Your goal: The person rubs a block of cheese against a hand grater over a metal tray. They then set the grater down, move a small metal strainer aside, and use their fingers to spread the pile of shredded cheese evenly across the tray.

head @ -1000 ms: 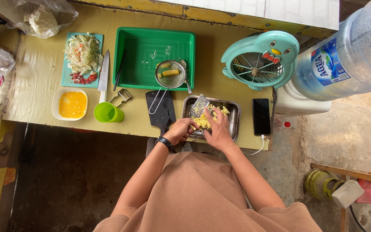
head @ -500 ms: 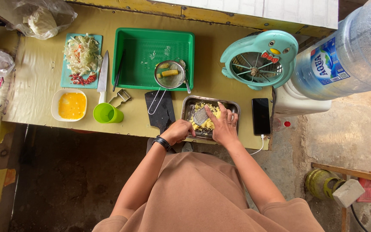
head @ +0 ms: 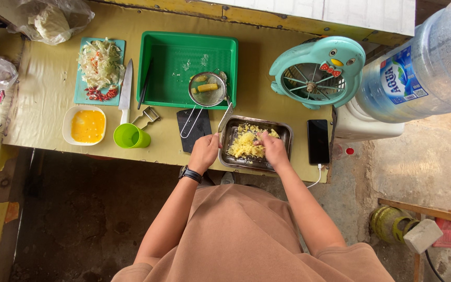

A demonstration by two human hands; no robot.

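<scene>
Your left hand [head: 204, 152] clamps the metal tray [head: 285, 129] rim to steady it on the surface [head: 37, 112], while your right hand [head: 273, 148], grip closed on a small utensil, works the yellow mash [head: 245, 144].

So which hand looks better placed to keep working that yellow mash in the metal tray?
Probably the right hand: it is already inside the tray, on the mash. The left hand grips the tray's near-left edge, steadying it.
</scene>
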